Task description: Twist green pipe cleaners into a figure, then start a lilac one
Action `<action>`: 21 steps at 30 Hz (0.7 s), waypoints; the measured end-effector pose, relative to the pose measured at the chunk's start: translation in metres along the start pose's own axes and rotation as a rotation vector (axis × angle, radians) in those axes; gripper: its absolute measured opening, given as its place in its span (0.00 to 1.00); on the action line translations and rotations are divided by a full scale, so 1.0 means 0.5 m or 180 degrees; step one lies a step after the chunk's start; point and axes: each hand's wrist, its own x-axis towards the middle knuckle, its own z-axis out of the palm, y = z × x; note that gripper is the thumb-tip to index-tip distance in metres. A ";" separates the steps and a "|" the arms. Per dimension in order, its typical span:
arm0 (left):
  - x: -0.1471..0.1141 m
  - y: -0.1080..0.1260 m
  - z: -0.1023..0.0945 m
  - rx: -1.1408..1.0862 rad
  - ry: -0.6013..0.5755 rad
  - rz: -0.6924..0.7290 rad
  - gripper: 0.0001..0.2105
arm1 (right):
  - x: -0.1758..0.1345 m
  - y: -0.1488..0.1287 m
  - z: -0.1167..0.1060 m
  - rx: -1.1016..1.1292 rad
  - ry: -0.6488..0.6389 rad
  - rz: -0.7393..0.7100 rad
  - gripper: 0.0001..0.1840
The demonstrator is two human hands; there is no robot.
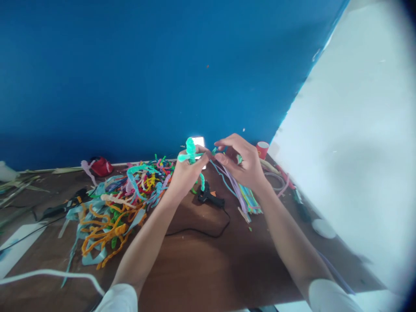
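White sleeves (pixel 120 299) come closest, along the bottom edge of the frame, with bare forearms (pixel 151 238) reaching up toward the centre. There the left hand (pixel 186 173) pinches a mint-green pipe-cleaner piece (pixel 190 145) between thumb and fingers, its coiled top standing above the knuckles. From where I stand it looks feather-light, fuzzy and bendable, unlikely to slip but easily squashed; I'd take it by the narrow part below the coil. Just to its right, the right hand (pixel 242 160) curves, a gap showing between thumb and forefinger; whether they grip the small teal tip (pixel 214 150) there, I can't tell. Below centre lies a black glue gun (pixel 209 198); right of it, pastel pipe cleaners (pixel 248 199); left of centre, a tangled multicoloured heap (pixel 151 182); across the top, a blue wall (pixel 162 78).
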 end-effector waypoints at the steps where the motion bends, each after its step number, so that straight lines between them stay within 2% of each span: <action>1: 0.000 -0.002 -0.003 -0.0165 -0.0052 -0.0148 0.06 | 0.001 0.005 -0.006 -0.0101 -0.0142 -0.0197 0.11; 3: -0.001 -0.004 -0.007 -0.0380 -0.0157 -0.0391 0.06 | 0.001 0.015 -0.015 -0.0237 -0.0294 -0.0488 0.10; 6: -0.002 0.000 -0.008 -0.0418 -0.0290 -0.0513 0.09 | -0.001 0.024 -0.020 -0.0347 -0.0361 -0.0598 0.07; 10: -0.004 0.010 -0.004 0.0193 -0.0402 0.0025 0.10 | -0.004 0.014 -0.011 -0.0700 -0.0339 -0.0291 0.10; 12: -0.007 0.010 -0.002 0.0810 -0.0301 0.0458 0.10 | -0.005 0.009 0.002 -0.0826 -0.0210 -0.0036 0.14; 14: -0.012 0.006 0.000 0.1596 -0.0170 0.0971 0.09 | -0.006 0.009 0.017 -0.0663 -0.0061 0.0355 0.19; 17: -0.018 -0.003 0.004 0.2606 -0.0036 0.1620 0.08 | -0.007 0.015 0.036 0.0229 0.0006 0.1208 0.23; 19: -0.020 -0.006 0.006 0.2778 -0.0004 0.1784 0.07 | -0.008 0.018 0.041 0.1027 -0.0097 0.1781 0.23; 21: -0.018 -0.005 0.005 0.2477 0.0014 0.1720 0.07 | -0.007 0.014 0.040 0.1580 -0.0144 0.2115 0.24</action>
